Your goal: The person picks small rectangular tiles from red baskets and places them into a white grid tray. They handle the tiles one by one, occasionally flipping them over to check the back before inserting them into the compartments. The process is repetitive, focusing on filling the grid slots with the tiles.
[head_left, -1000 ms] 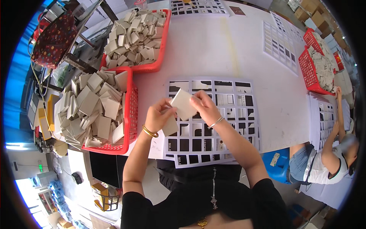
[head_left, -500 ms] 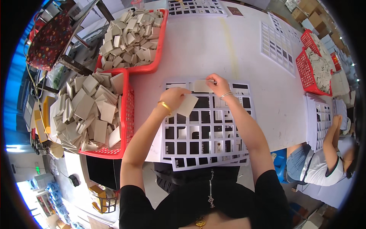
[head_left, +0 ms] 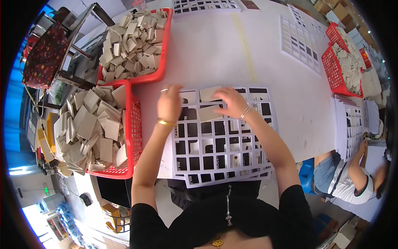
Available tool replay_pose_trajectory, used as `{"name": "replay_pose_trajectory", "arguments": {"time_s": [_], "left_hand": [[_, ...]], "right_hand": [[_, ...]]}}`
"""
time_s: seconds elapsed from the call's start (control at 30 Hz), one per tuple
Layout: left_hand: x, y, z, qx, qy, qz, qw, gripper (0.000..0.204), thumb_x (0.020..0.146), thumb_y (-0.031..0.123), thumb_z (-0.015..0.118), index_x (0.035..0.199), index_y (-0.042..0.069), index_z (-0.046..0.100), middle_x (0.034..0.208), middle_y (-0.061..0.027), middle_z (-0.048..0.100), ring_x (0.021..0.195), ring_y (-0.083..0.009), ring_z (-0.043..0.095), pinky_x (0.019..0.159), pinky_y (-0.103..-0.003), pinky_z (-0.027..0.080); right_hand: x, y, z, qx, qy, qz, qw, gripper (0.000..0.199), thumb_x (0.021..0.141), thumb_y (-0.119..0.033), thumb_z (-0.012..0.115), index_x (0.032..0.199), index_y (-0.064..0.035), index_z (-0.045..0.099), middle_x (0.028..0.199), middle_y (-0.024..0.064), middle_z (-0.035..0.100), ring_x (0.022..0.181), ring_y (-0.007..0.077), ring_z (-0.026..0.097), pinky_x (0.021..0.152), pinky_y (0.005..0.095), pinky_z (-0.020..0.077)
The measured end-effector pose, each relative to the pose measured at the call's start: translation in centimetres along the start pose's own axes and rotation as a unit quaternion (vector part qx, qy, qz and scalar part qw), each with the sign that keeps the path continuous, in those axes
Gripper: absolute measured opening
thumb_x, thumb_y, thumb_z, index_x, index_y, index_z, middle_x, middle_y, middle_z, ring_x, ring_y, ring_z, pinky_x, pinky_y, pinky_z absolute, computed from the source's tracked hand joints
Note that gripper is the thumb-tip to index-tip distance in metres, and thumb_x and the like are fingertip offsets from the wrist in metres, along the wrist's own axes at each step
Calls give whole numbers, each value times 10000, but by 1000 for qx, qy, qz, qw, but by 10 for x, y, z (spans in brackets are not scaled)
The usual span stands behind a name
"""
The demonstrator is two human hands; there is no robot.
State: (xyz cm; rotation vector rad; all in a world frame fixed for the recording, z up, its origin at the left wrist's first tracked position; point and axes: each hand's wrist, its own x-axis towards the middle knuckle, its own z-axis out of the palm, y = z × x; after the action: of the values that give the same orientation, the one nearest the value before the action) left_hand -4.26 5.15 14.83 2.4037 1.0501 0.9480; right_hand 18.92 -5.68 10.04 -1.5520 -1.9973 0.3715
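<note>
On the table in front of me lies a white lattice sheet (head_left: 191, 174) with rows of square openings, stacked on others. Black and white printed pieces show through the openings. Two pale beige rectangular tiles rest on its far part, an upper tile (head_left: 209, 93) and a lower tile (head_left: 208, 114). My right hand (head_left: 233, 102) reaches over the sheet, its thumb and fingers parted at the right edges of both tiles. Over the sheet's far left corner, my left hand (head_left: 169, 103) is smeared by motion; no tile shows in it.
Two red baskets heaped with beige tiles, a near basket (head_left: 134, 133) and a far basket (head_left: 167, 45), stand at my left. Other lattice sheets (head_left: 298, 43) lie toward the back right. At right are another red basket (head_left: 331, 72), a sheet stack (head_left: 342, 126) and another person (head_left: 348, 178).
My left hand has left the tile it held and moved left. That tile now lies over the sheet below the other one. My right hand has come down and slightly left, fingers parted.
</note>
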Motion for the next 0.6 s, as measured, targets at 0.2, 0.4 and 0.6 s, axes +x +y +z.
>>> {"name": "replay_pose_trajectory", "arguments": {"time_s": [0.2,0.4,0.6], "left_hand": [[-71,-74,-24,41,144,-50,988,219,788,-84,513,967,20,586,1005,-180,547,966,-351,527,858,-413,422],[-137,-129,-6,44,88,-194,976,230,775,-40,560,997,18,581,1096,-191,544,1063,-382,499,934,-433,392],[-121,-66,-2,65,84,-91,990,279,763,-23,576,1034,43,591,1186,-166,550,1181,-378,464,987,-467,365]], "right_hand": [[-13,-19,16,-8,-63,20,998,456,648,-237,802,1028,-175,559,1049,-44,616,1019,220,521,889,387,391],[-9,-17,20,-3,-56,36,998,377,627,-193,800,940,-187,590,1010,-28,586,1017,213,516,872,380,395],[-13,-17,19,-50,-54,42,996,334,621,-182,798,913,-211,639,1019,-9,553,1021,207,506,870,375,398]]}}
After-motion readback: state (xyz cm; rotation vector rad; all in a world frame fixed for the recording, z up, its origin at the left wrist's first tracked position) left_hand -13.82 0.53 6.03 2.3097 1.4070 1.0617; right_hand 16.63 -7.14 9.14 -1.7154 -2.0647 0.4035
